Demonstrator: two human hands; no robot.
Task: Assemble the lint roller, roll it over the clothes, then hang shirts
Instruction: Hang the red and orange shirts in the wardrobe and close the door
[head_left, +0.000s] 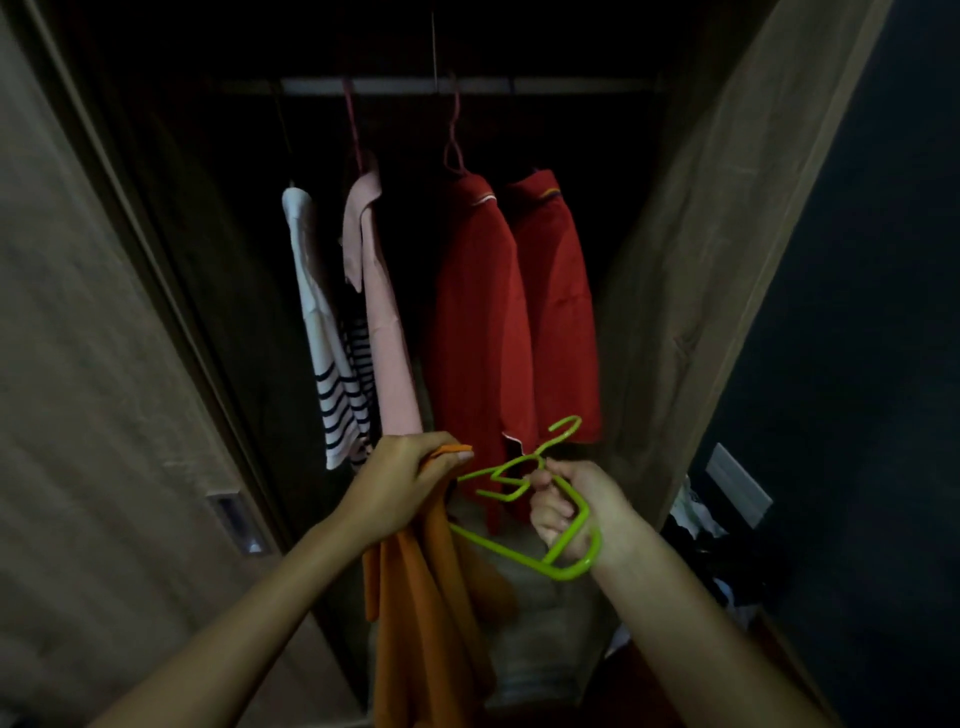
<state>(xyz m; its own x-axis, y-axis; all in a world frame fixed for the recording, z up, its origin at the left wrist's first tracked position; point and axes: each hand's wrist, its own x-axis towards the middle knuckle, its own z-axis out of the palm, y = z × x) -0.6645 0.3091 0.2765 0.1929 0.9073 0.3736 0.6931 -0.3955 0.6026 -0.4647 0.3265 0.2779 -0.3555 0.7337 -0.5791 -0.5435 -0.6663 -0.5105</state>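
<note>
I stand before an open wardrobe. My left hand (402, 486) pinches the top edge of an orange shirt (421, 618) that hangs down below it. Just to the right, my right hand (571, 506) grips a lime-green plastic hanger (511, 551); its hook points up and to the right, and its lower bar reaches toward the orange shirt. The hanger is beside the shirt, not inside it. No lint roller is in view.
On the rail (415, 85) hang a white striped shirt (324, 338), a pink shirt (382, 317) and two red shirts (480, 322). Wooden doors (88, 395) flank the opening. Folded items (540, 613) lie low inside; a heap of clothes (711, 551) sits at the right.
</note>
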